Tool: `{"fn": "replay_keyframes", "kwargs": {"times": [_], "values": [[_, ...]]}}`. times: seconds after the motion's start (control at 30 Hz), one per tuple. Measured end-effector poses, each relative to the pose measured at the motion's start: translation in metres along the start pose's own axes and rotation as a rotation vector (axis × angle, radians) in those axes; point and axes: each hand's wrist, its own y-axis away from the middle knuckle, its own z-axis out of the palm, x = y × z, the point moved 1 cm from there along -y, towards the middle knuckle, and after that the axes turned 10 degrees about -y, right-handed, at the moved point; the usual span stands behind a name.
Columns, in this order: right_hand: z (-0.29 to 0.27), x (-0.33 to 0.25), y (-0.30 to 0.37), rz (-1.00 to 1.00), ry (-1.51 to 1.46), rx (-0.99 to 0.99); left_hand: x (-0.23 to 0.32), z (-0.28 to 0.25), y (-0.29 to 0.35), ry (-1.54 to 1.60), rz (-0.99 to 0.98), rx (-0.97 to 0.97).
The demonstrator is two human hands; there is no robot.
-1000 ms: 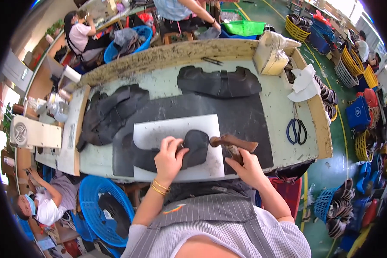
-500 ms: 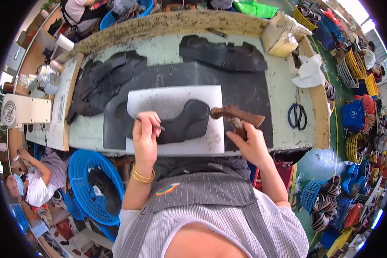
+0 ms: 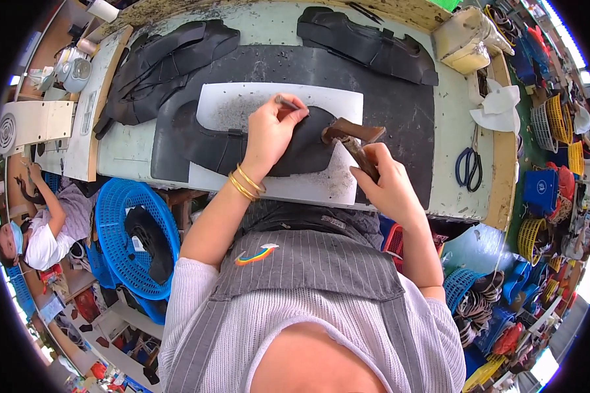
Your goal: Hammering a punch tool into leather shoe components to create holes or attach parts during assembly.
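Note:
My left hand [image 3: 270, 131] pinches a short thin metal punch [image 3: 286, 103] over a black shoe-upper piece [image 3: 282, 154]. The piece lies across a white board [image 3: 219, 108], its rounded end toward the right. In my right hand [image 3: 390, 183] is a hammer [image 3: 357, 152], gripped by its handle. Its rusty brown head hangs over or beside the right end of the black piece; whether they touch I cannot tell. The punch's lower tip is hidden by my fingers.
Stacks of black pieces lie at the far left [image 3: 170, 72] and far right [image 3: 367, 46]. Scissors [image 3: 469, 169] rest at the right, near a wooden edge. A blue basket [image 3: 108, 229] holding black pieces stands lower left. Another person [image 3: 52, 229] sits beyond it.
My left hand has moved right along the black piece with the punch. The piece now lies turned differently, under my hand. The hammer has tilted, and the whole view has shifted.

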Motion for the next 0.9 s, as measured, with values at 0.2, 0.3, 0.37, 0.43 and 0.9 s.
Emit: {"fn": "replay_keyframes", "kwargs": {"times": [0.2, 0.3, 0.37, 0.43, 0.9], "values": [[-0.008, 0.008, 0.0, 0.104, -0.077, -0.121, -0.004, -0.001, -0.014, 0.017, -0.045, -0.055], [-0.004, 0.016, 0.002, 0.062, -0.016, -0.076, -0.002, -0.002, -0.013, 0.029, -0.114, -0.104], [-0.004, 0.015, 0.0, 0.112, -0.001, -0.045, 0.0, -0.002, -0.011, -0.005, -0.083, -0.098], [-0.012, 0.007, -0.008, 0.198, -0.028, -0.038, 0.0, 0.001, -0.01, -0.098, 0.007, -0.056], [-0.026, -0.017, -0.013, 0.0, 0.161, -0.065, -0.012, -0.003, -0.022, 0.192, -0.139, -0.225]]}}
